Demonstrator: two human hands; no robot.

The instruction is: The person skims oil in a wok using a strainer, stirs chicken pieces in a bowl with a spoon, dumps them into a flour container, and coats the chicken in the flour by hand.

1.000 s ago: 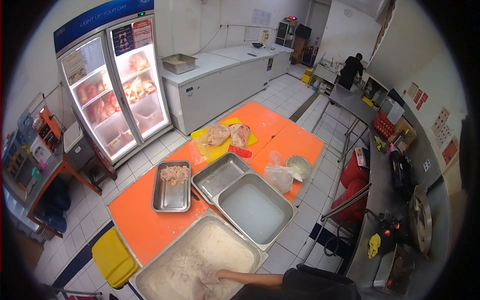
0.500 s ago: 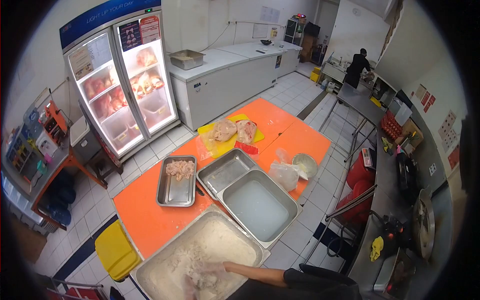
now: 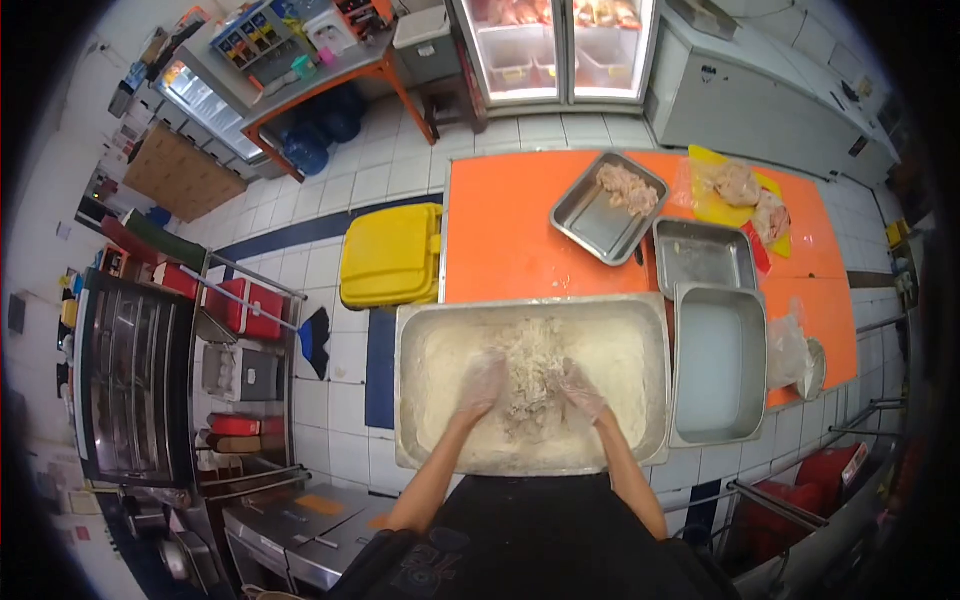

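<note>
A large steel tray [image 3: 405,395] of pale flour lies before me, with a heap of flour-coated pieces [image 3: 532,368] in its middle. My left hand [image 3: 485,384], in a clear glove, is at the heap's left side, its fingers apart and somewhat blurred. At the right side is my right hand [image 3: 583,392], also gloved, with fingers spread against the coated pieces. Neither hand visibly grips anything. Right of the flour stands a deep pan of cloudy liquid [image 3: 718,365]. Behind it are a shallow steel pan [image 3: 705,258] and a smaller tray [image 3: 600,238] holding raw chicken pieces [image 3: 628,190].
On the orange table [image 3: 500,230], a yellow board [image 3: 712,205] bears raw chicken [image 3: 737,185]. A plastic bag [image 3: 788,350] and a round bowl [image 3: 812,370] are at the right. A yellow bin [image 3: 388,255] stands left; racks and a glass-doored fridge [image 3: 560,50] surround the area.
The view has swung left and down. Both hands now show at opposite sides of the heap; earlier they were lower in the picture, working in the flour. The coated pieces are gathered in a central mound.
</note>
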